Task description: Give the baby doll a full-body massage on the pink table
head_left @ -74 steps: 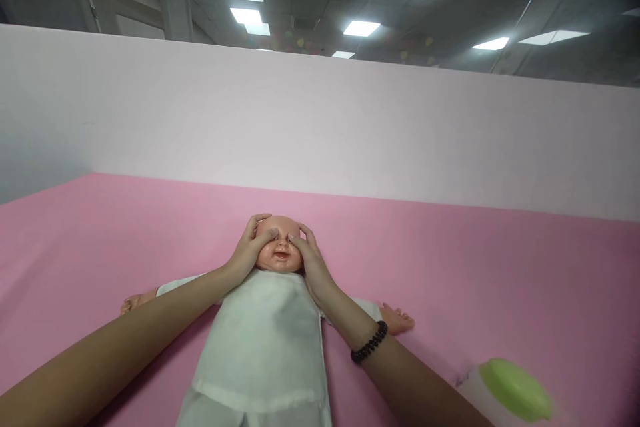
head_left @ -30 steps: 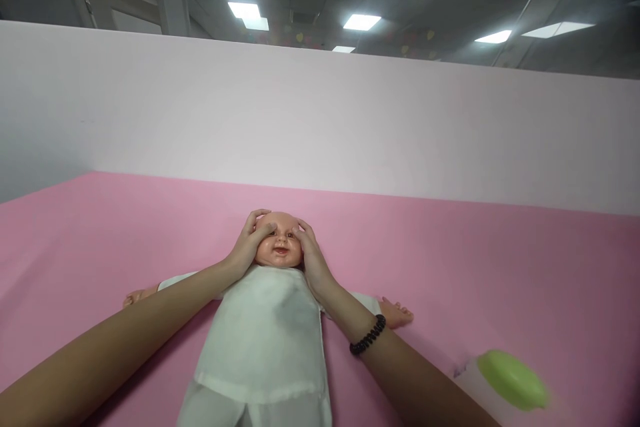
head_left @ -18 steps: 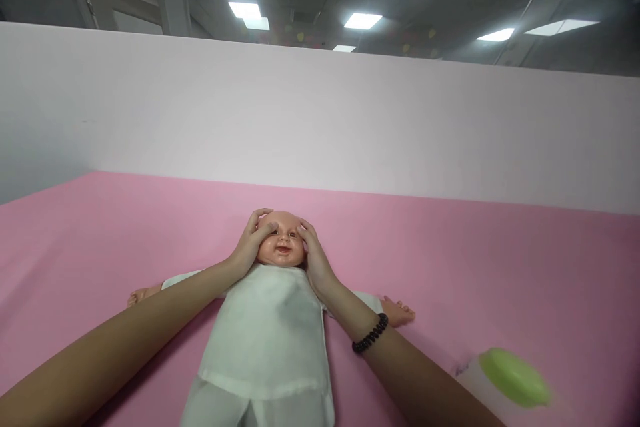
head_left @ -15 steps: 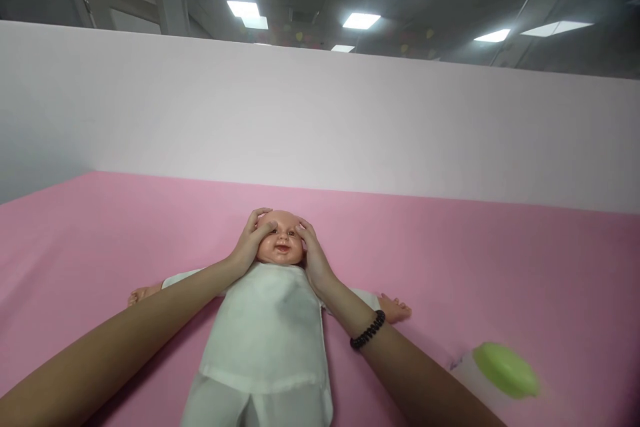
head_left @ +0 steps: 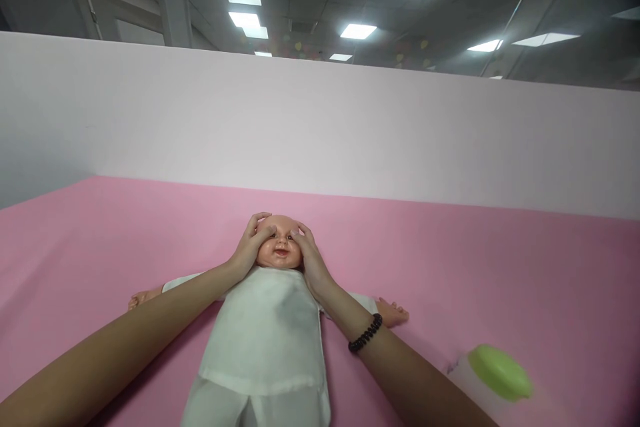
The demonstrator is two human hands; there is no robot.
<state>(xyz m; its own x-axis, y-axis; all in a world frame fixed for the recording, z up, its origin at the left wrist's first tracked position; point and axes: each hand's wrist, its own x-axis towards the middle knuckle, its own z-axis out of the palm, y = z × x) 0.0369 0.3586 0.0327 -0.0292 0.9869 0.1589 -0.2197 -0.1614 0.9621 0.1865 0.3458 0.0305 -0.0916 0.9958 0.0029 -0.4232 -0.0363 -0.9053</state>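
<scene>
A baby doll in white clothes lies on its back on a pink surface, arms spread to both sides. My left hand cups the left side of its head, the thumb lying across the brow by one eye. From the other side my right hand holds the head, its thumb close to the other eye. The doll's mouth and chin show between my hands. Its lower legs fall outside the view.
At the lower right, partly behind my right forearm, is a white container with a green lid. A pale wall panel rises along the far edge of the pink surface. A black coiled band circles my right wrist.
My right thumb has slid slightly inward, nearer the doll's eye. Both hands stay on the head. The view has tilted up a little.
</scene>
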